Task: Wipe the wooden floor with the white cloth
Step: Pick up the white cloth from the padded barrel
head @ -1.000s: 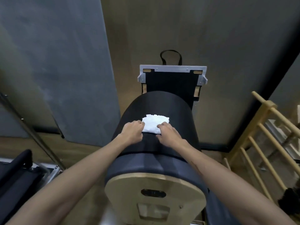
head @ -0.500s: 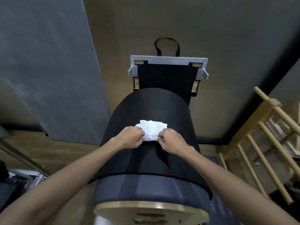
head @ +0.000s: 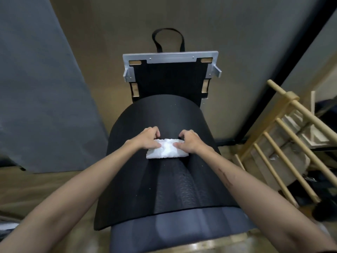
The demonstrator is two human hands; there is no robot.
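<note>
Far edge of the white cloth (head: 166,151) hidden under the left hand (head: 147,139) and right hand (head: 188,141) — fingertips curled out of sight. Wooden ladder frame (head: 284,136) cut off at right edge. Wooden floor (head: 27,187) blurred at lower left — bright patch there unreadable.

Both bare hands on a folded white cloth (head: 166,148) atop a black mat (head: 164,172) draped over a rounded barrel. Left hand (head: 146,138) gripping the cloth's left end, fingers curled over its far edge, thumb on the near side. Right hand (head: 189,141) doing likewise at the right end. Grey padding (head: 178,232) of the barrel below the mat's near edge. Beyond the mat, a grey metal frame (head: 170,56) with a black strap loop (head: 167,39) above it. Wooden floor (head: 116,31) all around. Large grey mat (head: 36,99) flat on the floor at left. Pale wooden ladder rungs (head: 284,152) at right.
</note>
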